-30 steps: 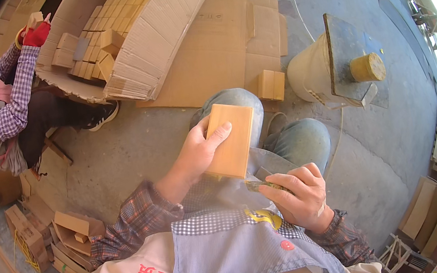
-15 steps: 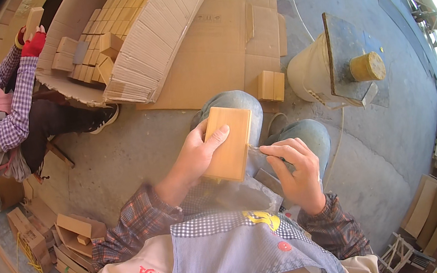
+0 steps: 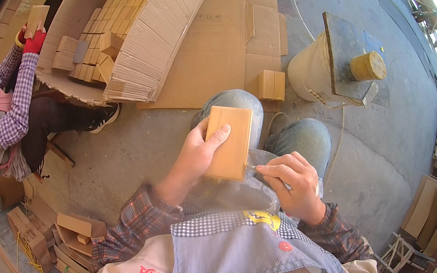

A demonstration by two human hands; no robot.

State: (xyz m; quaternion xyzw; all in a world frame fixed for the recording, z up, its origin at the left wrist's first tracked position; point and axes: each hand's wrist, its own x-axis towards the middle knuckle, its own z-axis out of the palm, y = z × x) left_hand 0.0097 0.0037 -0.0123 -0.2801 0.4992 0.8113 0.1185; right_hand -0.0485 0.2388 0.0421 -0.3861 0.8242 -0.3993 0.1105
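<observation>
My left hand (image 3: 198,150) is closed round a pale rectangular wooden box (image 3: 233,144) above my knees. Its thumb lies flat on the upper face, and the other fingers are hidden beneath. Along the box's right side runs a narrow groove or seam. My right hand (image 3: 295,186) pinches a thin, slim-tipped tool (image 3: 253,168), whose exact kind I cannot make out. The tool's tip is at the lower right edge of the box. Under both hands lie my jeans and a checked apron (image 3: 238,259).
A large carton (image 3: 157,37) holds rows of similar wooden boxes. Flattened cardboard (image 3: 214,40) covers floor beside it, with two small boxes (image 3: 271,85) near my knee. A board-topped bucket (image 3: 308,71) stands right. At left, a seated co-worker (image 3: 5,124) in red gloves holds a wooden piece.
My right hand has shifted down with the tool, whose tip moved from mid-edge to near the box's lower right corner. The co-worker's wooden piece has tilted slightly.
</observation>
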